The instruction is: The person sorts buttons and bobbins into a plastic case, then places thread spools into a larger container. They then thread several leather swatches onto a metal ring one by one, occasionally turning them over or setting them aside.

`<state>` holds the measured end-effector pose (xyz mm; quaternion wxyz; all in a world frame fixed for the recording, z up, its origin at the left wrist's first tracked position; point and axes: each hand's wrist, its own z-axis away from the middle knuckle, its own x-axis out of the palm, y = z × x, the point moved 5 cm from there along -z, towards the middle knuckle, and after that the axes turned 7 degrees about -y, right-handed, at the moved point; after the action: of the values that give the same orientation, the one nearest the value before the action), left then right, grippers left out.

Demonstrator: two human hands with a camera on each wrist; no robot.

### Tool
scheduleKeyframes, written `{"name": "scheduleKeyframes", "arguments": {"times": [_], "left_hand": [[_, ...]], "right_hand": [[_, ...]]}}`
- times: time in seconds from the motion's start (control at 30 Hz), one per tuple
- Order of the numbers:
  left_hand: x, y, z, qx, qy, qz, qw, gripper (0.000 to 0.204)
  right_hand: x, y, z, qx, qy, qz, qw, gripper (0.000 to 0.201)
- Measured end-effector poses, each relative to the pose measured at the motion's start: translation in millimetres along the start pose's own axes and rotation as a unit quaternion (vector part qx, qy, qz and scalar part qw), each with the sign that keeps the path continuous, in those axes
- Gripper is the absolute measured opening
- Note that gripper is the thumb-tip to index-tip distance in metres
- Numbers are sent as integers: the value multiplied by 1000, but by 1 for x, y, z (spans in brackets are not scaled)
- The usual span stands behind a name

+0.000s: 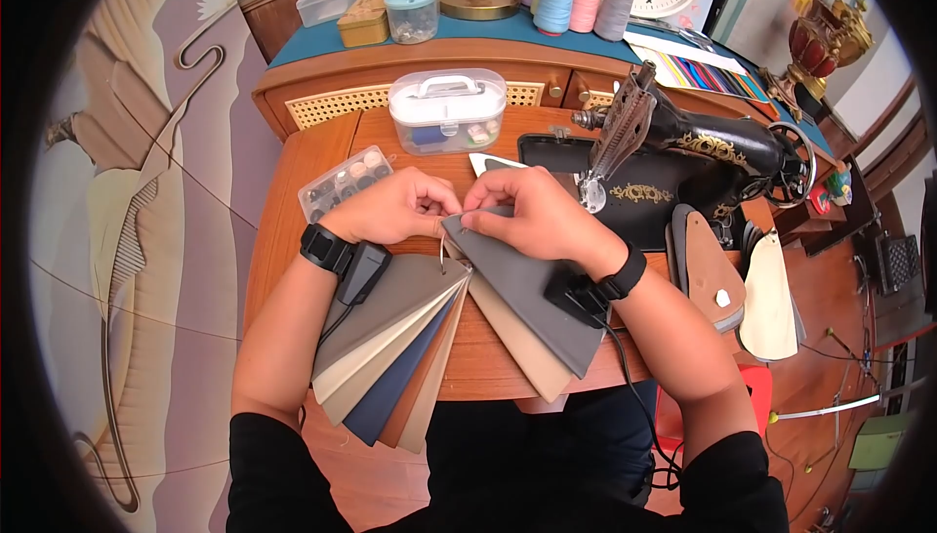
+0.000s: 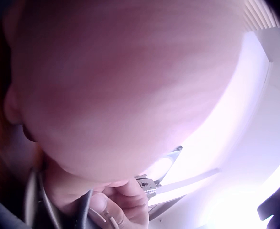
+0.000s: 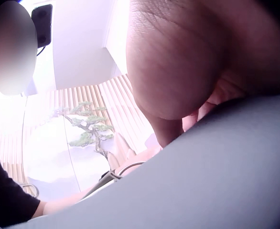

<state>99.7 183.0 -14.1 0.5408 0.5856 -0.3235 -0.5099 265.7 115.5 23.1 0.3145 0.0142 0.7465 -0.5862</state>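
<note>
Several leather-like swatches hang on a metal ring (image 1: 444, 252) over the table's front edge. To the left fan out grey, cream, navy (image 1: 390, 391) and brown pieces; a dark grey swatch (image 1: 527, 289) lies to the right over a beige one (image 1: 517, 338). The right hand (image 1: 542, 213) pinches the top corner of the dark grey swatch between thumb and fingers. Close against it, the left hand (image 1: 395, 206) has its fingers curled at the ring's upper end; the fingertips are partly hidden. In the right wrist view a grey swatch (image 3: 202, 167) fills the lower part beneath the hand (image 3: 178, 62).
Behind the hands stand a button box (image 1: 346, 182), a clear handled case (image 1: 447, 111) and a black sewing machine (image 1: 712, 147). More swatches (image 1: 771, 299) lie at the table's right side. Thread spools (image 1: 553, 1) stand on the back shelf.
</note>
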Motion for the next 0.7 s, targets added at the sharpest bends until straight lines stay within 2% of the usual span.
{"name": "scheduleKeyframes", "arguments": {"times": [0.13, 0.23, 0.37, 0.43, 0.5, 0.53, 0.63, 0.7], "left_hand": [[2, 11, 1, -36, 29, 60, 997, 16], [0, 10, 2, -8, 63, 127, 990, 17], [0, 16, 2, -18, 33, 99, 994, 18], [6, 19, 0, 39, 5, 76, 996, 19], [6, 18, 0, 40, -2, 70, 997, 19], [7, 18, 0, 40, -8, 65, 997, 19], [7, 16, -1, 53, -13, 70, 996, 19], [5, 14, 0, 49, -17, 68, 996, 18]], "right_hand": [[-9, -4, 4, 21, -7, 89, 996, 18], [-12, -3, 6, 40, -8, 116, 992, 21], [-15, -4, 8, 0, 6, 129, 992, 21], [-18, -5, 9, -16, 11, 146, 989, 20], [-32, -3, 9, 5, 68, 174, 982, 18], [-39, -1, 9, 47, 68, 205, 975, 21], [-46, 21, 13, 66, 96, 260, 958, 28], [-44, 28, 13, 97, 77, 262, 957, 36]]}}
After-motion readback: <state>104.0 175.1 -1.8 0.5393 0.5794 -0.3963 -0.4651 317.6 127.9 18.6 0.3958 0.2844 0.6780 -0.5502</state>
